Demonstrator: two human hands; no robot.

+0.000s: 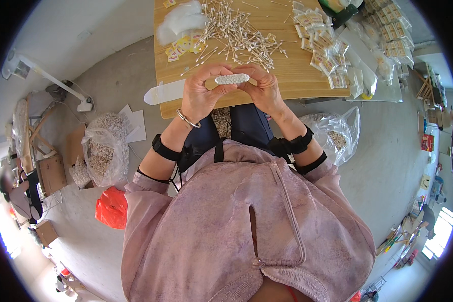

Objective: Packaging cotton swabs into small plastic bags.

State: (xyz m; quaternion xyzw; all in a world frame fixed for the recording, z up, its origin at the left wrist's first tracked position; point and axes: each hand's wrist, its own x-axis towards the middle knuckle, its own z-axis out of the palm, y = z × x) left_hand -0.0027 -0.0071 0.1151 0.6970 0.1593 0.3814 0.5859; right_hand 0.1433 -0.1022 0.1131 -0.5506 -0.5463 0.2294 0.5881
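Over the table's near edge, both of my hands hold one flat bundle of cotton swabs (232, 79), its white tips facing up toward me. My left hand (202, 90) pinches the bundle's left end between thumb and fingers. At the other end, my right hand (265, 89) grips it the same way. Beyond the hands, a heap of loose cotton swabs (236, 30) is strewn across the wooden table (287, 80). Small yellow-and-white cards (178, 49) and clear plastic bags (182, 22) lie left of the heap.
Filled small packets (324, 45) are piled at the table's right, with more packets (395, 35) beyond. Large clear bags of swabs stand on the floor at left (103, 151) and right (340, 136). A red bag (111, 207) sits at lower left. Another person (22, 194) is far left.
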